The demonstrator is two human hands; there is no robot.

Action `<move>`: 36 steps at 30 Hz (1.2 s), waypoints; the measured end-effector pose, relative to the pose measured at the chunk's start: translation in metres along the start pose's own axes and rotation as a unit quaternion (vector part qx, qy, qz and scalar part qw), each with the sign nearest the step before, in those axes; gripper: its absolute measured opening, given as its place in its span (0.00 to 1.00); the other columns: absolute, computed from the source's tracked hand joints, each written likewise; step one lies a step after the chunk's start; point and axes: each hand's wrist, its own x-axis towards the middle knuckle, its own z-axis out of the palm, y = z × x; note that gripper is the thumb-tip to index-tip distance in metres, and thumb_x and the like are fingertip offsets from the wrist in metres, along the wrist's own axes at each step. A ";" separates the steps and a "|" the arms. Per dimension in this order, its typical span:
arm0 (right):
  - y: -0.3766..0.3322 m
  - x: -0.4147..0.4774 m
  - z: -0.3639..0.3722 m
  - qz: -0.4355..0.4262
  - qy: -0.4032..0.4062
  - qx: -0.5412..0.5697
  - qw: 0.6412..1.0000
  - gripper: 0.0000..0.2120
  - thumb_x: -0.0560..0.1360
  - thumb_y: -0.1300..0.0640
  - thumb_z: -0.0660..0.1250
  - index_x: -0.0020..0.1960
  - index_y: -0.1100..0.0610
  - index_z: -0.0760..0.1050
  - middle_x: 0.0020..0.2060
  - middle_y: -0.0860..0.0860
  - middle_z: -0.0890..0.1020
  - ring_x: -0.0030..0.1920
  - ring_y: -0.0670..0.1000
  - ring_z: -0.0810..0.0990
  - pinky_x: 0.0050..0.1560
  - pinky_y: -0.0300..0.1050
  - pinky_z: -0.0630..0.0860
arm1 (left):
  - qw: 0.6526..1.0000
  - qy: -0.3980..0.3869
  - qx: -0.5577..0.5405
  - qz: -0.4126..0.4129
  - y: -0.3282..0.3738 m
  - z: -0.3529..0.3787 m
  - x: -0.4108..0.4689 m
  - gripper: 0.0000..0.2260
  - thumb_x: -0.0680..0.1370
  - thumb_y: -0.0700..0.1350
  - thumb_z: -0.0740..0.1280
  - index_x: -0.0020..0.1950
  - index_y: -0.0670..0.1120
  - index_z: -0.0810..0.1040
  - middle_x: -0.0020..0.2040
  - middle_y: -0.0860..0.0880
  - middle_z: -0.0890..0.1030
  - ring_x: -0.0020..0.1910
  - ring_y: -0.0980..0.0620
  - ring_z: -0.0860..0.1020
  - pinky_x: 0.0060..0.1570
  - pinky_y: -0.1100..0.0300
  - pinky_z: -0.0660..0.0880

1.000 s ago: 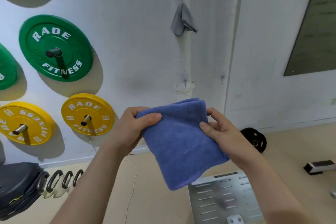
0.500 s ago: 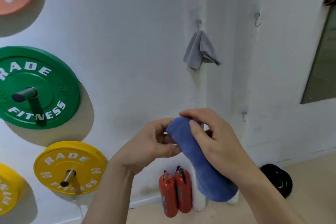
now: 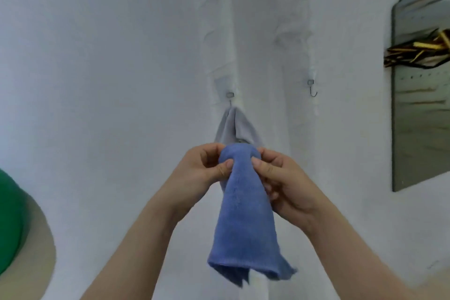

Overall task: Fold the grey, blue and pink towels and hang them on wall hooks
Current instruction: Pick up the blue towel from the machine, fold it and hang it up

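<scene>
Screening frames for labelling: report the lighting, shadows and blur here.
Head view: soft, even light, no glare; blue towel, pinched by left hand and right hand, sharp, its hem slightly smeared; green plate casts a broad soft shadow on the wall; mirror reflection streaky.

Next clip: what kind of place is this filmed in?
Likely a gym corner, though unsure: white wall with metal hooks, a grey towel on one, a wall mirror, and a green disc like a weight plate at left.
</scene>
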 end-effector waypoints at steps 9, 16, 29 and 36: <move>-0.085 0.114 -0.045 -0.048 -0.107 0.087 0.989 0.15 0.74 0.53 0.67 0.53 0.65 0.79 0.26 0.49 0.76 0.24 0.42 0.67 0.28 0.34 0.57 | 0.980 0.009 -0.188 0.065 0.043 -0.008 0.120 0.17 0.76 0.33 0.65 0.60 0.49 0.73 0.49 0.41 0.82 0.44 0.44 0.81 0.45 0.51 0.78; -0.148 0.208 -0.038 -0.109 -0.165 0.126 0.972 0.09 0.78 0.58 0.63 0.47 0.60 0.81 0.43 0.55 0.77 0.41 0.50 0.73 0.50 0.42 0.67 | 0.978 0.025 -0.172 0.114 0.098 -0.042 0.202 0.10 0.75 0.37 0.60 0.42 0.45 0.80 0.48 0.42 0.84 0.43 0.47 0.82 0.43 0.55 0.76; -0.271 0.375 -0.024 -0.188 -0.044 -0.037 0.981 0.16 0.78 0.55 0.64 0.58 0.65 0.78 0.36 0.55 0.77 0.32 0.49 0.70 0.37 0.36 0.71 | 0.969 0.098 -0.020 0.226 0.159 -0.139 0.364 0.07 0.77 0.35 0.66 0.52 0.43 0.82 0.49 0.41 0.85 0.48 0.42 0.83 0.51 0.48 0.80; -0.279 0.430 -0.045 -0.198 0.091 -0.200 0.955 0.06 0.75 0.58 0.70 0.45 0.62 0.77 0.35 0.55 0.79 0.32 0.49 0.75 0.35 0.39 0.74 | 0.851 0.213 0.335 0.344 0.145 -0.157 0.423 0.15 0.78 0.36 0.61 0.49 0.52 0.84 0.45 0.59 0.83 0.49 0.59 0.79 0.47 0.77 0.71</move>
